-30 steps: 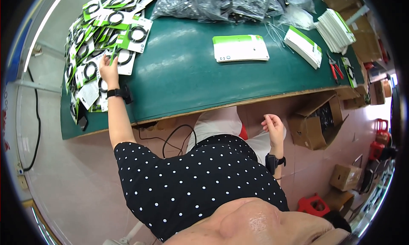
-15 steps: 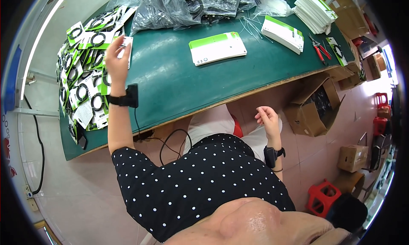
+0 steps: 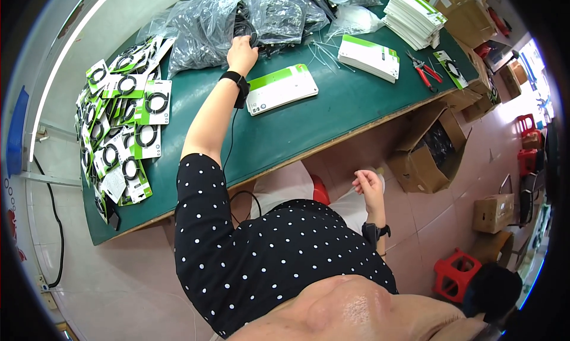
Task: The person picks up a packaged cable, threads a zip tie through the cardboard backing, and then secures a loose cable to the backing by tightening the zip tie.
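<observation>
My left hand (image 3: pixel 242 57) reaches across the table to a coil of black cable (image 3: pixel 244 27) at the mouth of a clear plastic bag (image 3: pixel 202 29). Its fingers are closed at the coil's near edge, the tips partly hidden. Just below that wrist lies a stack of white and green cards (image 3: pixel 284 90). My right hand (image 3: pixel 369 189) hangs over my lap, off the table, with fingers loosely curled together and nothing visible in them. A heap of carded black cables (image 3: pixel 126 84) covers the table's left end, with one carded coil (image 3: pixel 155 105) at its right side.
Further right on the green table (image 3: pixel 196 127) are white cable ties (image 3: pixel 329 56), two more card stacks (image 3: pixel 369 57) (image 3: pixel 415 20), red-handled pliers (image 3: pixel 425 73) and a single carded cable (image 3: pixel 451 69). An open carton (image 3: pixel 424 157) stands on the floor beside a table edge.
My left hand has moved right from the carded heap to the cable coil in the bag. A carded coil now lies at the heap's right side. My right hand stays over my lap.
</observation>
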